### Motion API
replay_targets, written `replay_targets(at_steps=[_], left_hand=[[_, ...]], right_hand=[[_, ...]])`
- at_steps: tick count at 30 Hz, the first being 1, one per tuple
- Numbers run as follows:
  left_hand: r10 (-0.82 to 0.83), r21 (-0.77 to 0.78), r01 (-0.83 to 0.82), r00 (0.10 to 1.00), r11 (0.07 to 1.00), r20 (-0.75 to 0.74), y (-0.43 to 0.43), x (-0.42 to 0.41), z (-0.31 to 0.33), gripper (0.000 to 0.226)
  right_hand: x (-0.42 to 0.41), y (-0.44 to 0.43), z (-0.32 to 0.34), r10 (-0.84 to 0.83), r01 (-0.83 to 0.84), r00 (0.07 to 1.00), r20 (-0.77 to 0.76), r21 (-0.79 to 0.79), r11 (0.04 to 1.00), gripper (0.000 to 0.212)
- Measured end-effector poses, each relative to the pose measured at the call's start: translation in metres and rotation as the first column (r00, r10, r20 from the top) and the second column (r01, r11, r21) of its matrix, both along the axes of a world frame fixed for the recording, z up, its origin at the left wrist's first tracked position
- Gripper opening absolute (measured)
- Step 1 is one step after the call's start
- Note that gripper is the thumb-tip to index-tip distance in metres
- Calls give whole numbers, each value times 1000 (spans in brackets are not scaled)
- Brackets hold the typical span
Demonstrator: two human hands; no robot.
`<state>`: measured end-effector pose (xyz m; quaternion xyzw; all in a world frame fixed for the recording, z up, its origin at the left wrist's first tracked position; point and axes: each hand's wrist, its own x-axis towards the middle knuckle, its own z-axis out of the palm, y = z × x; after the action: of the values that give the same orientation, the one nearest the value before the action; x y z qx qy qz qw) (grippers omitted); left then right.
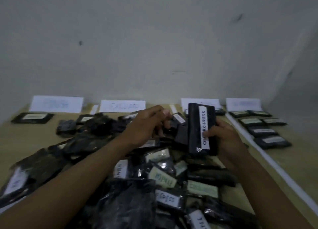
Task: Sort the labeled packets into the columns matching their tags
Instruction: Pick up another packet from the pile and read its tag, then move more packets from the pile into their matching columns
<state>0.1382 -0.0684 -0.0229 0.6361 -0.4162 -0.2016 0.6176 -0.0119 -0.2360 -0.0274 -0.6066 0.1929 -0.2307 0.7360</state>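
Now R hand [223, 139] grips a black packet [195, 130] w/ a white label, thumb on the label, held upright over the pile [137, 177] mid tabletop [29, 135]. L hand [146, 125] hovers over the pile, fingers curled; can't tell if it holds anything. Sorted packets [263, 128] lie near the far right corner.

A plain sorting workroom: bare grey wall [154, 39] behind a tan bench [34, 134] with handwritten paper signs [122, 106], white tape dividers [268, 158] and heaped black labelled packets [134, 185].
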Motion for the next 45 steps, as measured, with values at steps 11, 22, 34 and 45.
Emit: replay_targets(at_steps=[11,22,34,45], left_hand=[[-477,515,-15,354,857,804,-162,-70,-60,63],[-438,478,2,403,878,803,-160,-73,-86,69],[-384,392,129,615,911,689,-154,-65,-55,16],[-427,466,112,626,877,652,-80,-65,-32,19]], right_hand=[[-143,-184,-28,-679,680,709,-190,-75,730,23],[-152,-216,-80,-821,572,460,-338,-595,565,54],[-137,-153,-80,-853,430,508,-122,-822,373,45],[-134,4,-57,23,-387,888,-459,-721,574,38]])
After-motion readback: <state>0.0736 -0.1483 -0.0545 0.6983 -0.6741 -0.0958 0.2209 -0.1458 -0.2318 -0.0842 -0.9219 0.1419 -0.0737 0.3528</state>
